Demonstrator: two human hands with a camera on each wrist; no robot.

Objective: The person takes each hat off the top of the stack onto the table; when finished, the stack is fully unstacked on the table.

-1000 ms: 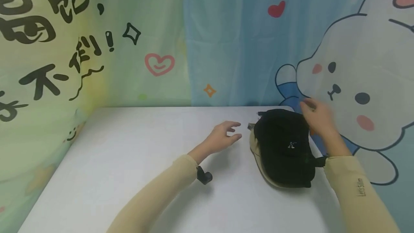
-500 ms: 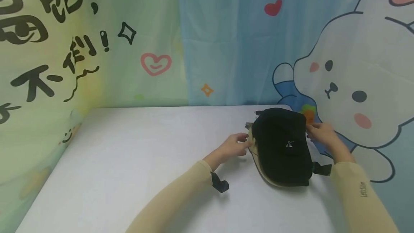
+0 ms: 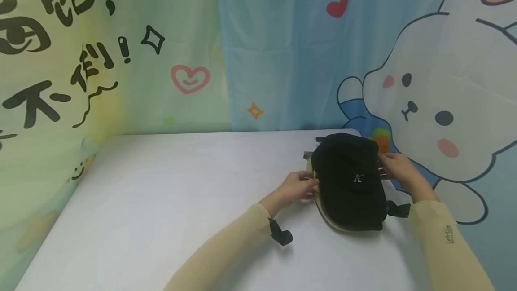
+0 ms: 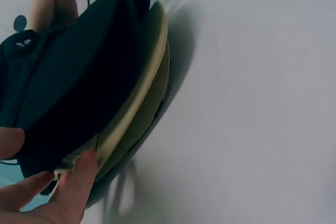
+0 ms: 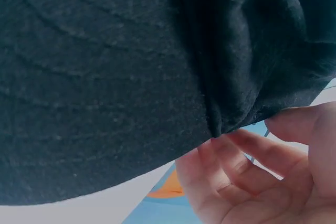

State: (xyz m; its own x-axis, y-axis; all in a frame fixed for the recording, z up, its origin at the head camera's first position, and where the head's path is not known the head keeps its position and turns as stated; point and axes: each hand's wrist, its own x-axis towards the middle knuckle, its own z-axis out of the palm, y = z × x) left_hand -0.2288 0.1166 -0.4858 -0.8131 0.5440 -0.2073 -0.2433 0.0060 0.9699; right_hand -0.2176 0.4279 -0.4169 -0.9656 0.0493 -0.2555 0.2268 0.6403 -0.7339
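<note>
A black baseball cap (image 3: pixel 347 183) with a small pale emblem lies on top of a stack at the table's right. Beneath it a beige cap (image 4: pixel 134 108) shows its brim; more brim edges lie under that one. My left hand (image 3: pixel 294 189) is at the stack's left side, its thumb on the black cap and its fingers (image 4: pixel 79 182) at the seam between black and beige. On the opposite side my right hand (image 3: pixel 404 173) pinches the black cap's edge, fingertips tucked partly out of sight beneath it. How firmly the left hand holds cannot be seen.
The white table (image 3: pixel 181 201) runs up to a printed curtain (image 3: pixel 262 48) at the back and right. A black strap (image 3: pixel 397 209) sits at the right wrist, close to the cap, and a small dark camera (image 3: pixel 280 233) hangs at the left wrist.
My left hand has moved right from bare table to the caps' left edge. My right hand has come down to the right edge of the black cap. The stack stays in place.
</note>
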